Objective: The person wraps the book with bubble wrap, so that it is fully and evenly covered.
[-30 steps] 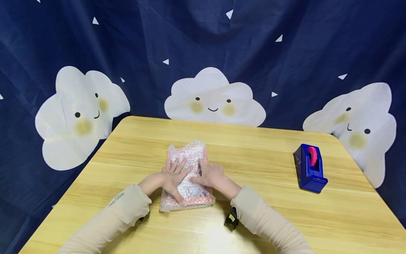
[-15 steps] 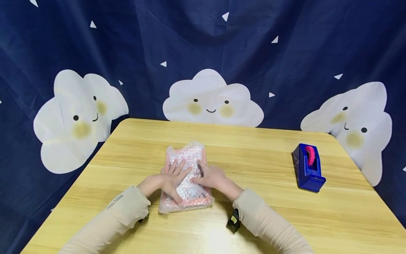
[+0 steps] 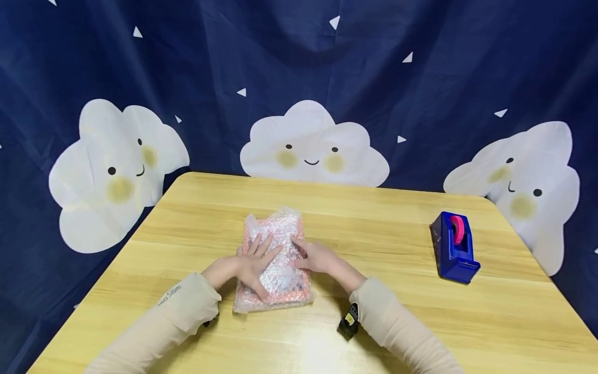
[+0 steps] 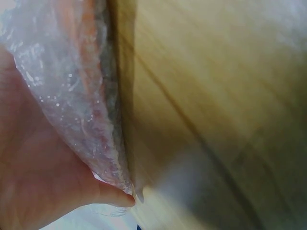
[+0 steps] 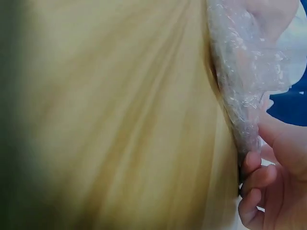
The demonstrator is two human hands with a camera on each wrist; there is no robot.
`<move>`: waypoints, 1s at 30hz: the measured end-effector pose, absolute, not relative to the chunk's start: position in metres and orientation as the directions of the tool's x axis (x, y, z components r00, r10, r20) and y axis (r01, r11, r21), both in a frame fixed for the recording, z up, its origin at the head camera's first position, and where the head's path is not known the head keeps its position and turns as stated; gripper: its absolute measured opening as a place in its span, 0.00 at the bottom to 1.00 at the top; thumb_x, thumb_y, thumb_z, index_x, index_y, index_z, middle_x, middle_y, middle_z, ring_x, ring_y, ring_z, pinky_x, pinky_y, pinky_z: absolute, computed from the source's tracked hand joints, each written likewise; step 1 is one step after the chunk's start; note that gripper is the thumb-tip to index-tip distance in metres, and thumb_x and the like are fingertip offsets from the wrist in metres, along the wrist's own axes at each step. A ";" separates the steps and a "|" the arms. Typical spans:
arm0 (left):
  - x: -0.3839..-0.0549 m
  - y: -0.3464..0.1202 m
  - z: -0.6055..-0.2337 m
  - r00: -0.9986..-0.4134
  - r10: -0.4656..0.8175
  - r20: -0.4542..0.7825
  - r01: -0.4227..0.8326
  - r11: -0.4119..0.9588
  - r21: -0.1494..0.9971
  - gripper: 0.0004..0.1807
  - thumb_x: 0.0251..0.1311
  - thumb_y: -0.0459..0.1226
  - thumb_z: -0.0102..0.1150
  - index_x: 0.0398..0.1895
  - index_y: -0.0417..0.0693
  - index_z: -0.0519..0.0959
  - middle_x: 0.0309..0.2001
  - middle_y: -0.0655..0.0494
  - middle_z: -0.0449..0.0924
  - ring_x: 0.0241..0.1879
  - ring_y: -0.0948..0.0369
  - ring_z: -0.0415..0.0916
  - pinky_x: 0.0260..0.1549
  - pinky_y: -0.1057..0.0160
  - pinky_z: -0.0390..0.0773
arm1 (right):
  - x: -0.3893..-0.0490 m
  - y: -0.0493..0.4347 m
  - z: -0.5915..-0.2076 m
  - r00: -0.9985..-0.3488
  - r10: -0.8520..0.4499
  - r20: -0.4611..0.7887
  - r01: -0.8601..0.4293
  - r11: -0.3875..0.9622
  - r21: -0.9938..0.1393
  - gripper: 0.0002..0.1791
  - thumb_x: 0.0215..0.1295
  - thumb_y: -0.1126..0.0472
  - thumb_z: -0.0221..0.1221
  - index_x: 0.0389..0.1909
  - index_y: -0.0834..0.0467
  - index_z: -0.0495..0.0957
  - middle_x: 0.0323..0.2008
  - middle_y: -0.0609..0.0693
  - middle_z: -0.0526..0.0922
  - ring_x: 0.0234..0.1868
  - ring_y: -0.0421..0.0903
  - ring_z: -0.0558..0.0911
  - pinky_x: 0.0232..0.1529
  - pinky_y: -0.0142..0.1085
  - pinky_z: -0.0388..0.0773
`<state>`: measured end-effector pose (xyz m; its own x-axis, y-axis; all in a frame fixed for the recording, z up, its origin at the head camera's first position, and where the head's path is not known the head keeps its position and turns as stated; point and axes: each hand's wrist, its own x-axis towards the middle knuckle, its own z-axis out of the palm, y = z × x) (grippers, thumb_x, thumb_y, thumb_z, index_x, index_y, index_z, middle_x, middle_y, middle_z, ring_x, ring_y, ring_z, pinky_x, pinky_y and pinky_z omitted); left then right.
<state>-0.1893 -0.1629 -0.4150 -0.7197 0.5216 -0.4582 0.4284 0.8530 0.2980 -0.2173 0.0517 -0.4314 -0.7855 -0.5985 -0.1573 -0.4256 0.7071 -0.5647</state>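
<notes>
A flat, pink-bordered rectangle in clear bubble wrap (image 3: 287, 283), possibly a picture frame, lies left of centre on the table. My left hand (image 3: 254, 267) rests on its left half with fingers spread. The left wrist view shows that hand's thumb (image 4: 108, 191) reaching the wrapped edge. On the opposite side, my right hand (image 3: 320, 258) holds the package's right edge, thumb and forefinger over the top. Its other fingers (image 5: 256, 179) are curled against the side in the right wrist view. Whether they reach underneath is hidden.
A blue tape dispenser (image 3: 455, 249) with a pink roll stands at the right of the wooden table (image 3: 374, 223). Behind the table's far edge hangs a dark blue curtain (image 3: 289, 52) printed with white clouds. A small black device (image 3: 349, 321) sits under the right wrist.
My right hand has slid slightly right, towards the package's edge, drawing its thumb back. The left hand and the package stay in place.
</notes>
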 end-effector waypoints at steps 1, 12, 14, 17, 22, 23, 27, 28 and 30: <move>-0.189 -0.163 -0.415 -0.720 0.521 -0.458 0.429 0.853 0.297 0.67 0.33 0.59 0.69 0.72 0.53 0.35 0.69 0.43 0.16 0.66 0.43 0.14 0.56 0.28 0.33 | -0.218 0.053 -0.432 -0.778 -0.609 -0.154 -0.416 0.684 -0.599 0.40 0.58 0.50 0.59 0.68 0.60 0.54 0.47 0.64 0.76 0.41 0.57 0.78 0.47 0.45 0.75; -0.189 -0.163 -0.413 -0.720 0.509 -0.471 0.415 0.860 0.296 0.67 0.33 0.60 0.69 0.72 0.54 0.35 0.69 0.44 0.15 0.66 0.44 0.13 0.56 0.29 0.32 | -0.226 0.060 -0.432 -0.705 -0.680 -0.202 -0.338 0.572 -0.747 0.42 0.58 0.55 0.60 0.69 0.59 0.49 0.37 0.63 0.77 0.16 0.39 0.70 0.20 0.30 0.72; -0.189 -0.163 -0.413 -0.719 0.511 -0.472 0.414 0.860 0.299 0.67 0.33 0.60 0.69 0.72 0.54 0.35 0.69 0.44 0.15 0.67 0.44 0.14 0.56 0.28 0.33 | -0.228 0.063 -0.432 -0.678 -0.704 -0.211 -0.301 0.529 -0.794 0.41 0.60 0.58 0.58 0.70 0.60 0.47 0.42 0.67 0.76 0.16 0.40 0.69 0.18 0.29 0.70; -0.189 -0.162 -0.412 -0.716 0.515 -0.471 0.418 0.857 0.303 0.67 0.33 0.60 0.68 0.72 0.54 0.35 0.69 0.44 0.15 0.67 0.44 0.14 0.56 0.28 0.33 | -0.230 0.066 -0.432 -0.656 -0.717 -0.238 -0.266 0.514 -0.815 0.41 0.60 0.62 0.58 0.70 0.60 0.46 0.35 0.61 0.78 0.16 0.40 0.68 0.18 0.28 0.69; -0.189 -0.163 -0.413 -0.719 0.512 -0.470 0.417 0.859 0.298 0.67 0.34 0.59 0.69 0.72 0.54 0.35 0.69 0.44 0.15 0.67 0.44 0.13 0.56 0.29 0.33 | -0.226 0.061 -0.429 -0.696 -0.673 -0.249 -0.310 0.595 -0.742 0.43 0.56 0.60 0.61 0.70 0.57 0.48 0.21 0.50 0.71 0.17 0.40 0.71 0.20 0.29 0.72; -0.188 -0.163 -0.413 -0.721 0.510 -0.469 0.416 0.860 0.296 0.67 0.34 0.59 0.69 0.72 0.54 0.35 0.69 0.44 0.15 0.67 0.44 0.14 0.56 0.29 0.34 | -0.225 0.060 -0.429 -0.707 -0.661 -0.252 -0.308 0.608 -0.732 0.43 0.56 0.60 0.61 0.70 0.56 0.49 0.22 0.52 0.72 0.18 0.41 0.71 0.20 0.30 0.73; -0.188 -0.163 -0.413 -0.724 0.509 -0.465 0.412 0.860 0.300 0.67 0.33 0.59 0.69 0.72 0.53 0.35 0.69 0.44 0.16 0.67 0.44 0.15 0.55 0.28 0.35 | -0.222 0.057 -0.428 -0.738 -0.630 -0.240 -0.313 0.635 -0.706 0.43 0.56 0.60 0.61 0.70 0.56 0.50 0.46 0.64 0.75 0.29 0.48 0.76 0.33 0.38 0.77; -0.188 -0.163 -0.413 -0.724 0.510 -0.465 0.411 0.860 0.302 0.67 0.33 0.59 0.69 0.72 0.54 0.35 0.69 0.44 0.16 0.67 0.44 0.15 0.55 0.28 0.35 | -0.222 0.057 -0.428 -0.743 -0.627 -0.236 -0.318 0.640 -0.699 0.42 0.56 0.59 0.61 0.70 0.55 0.50 0.53 0.66 0.72 0.35 0.50 0.77 0.40 0.41 0.77; -0.189 -0.163 -0.413 -0.723 0.513 -0.463 0.410 0.858 0.310 0.67 0.33 0.59 0.69 0.72 0.54 0.35 0.69 0.44 0.16 0.67 0.44 0.15 0.55 0.28 0.35 | -0.221 0.057 -0.428 -0.748 -0.623 -0.229 -0.325 0.645 -0.692 0.42 0.56 0.59 0.61 0.70 0.56 0.50 0.62 0.66 0.63 0.48 0.55 0.75 0.51 0.45 0.72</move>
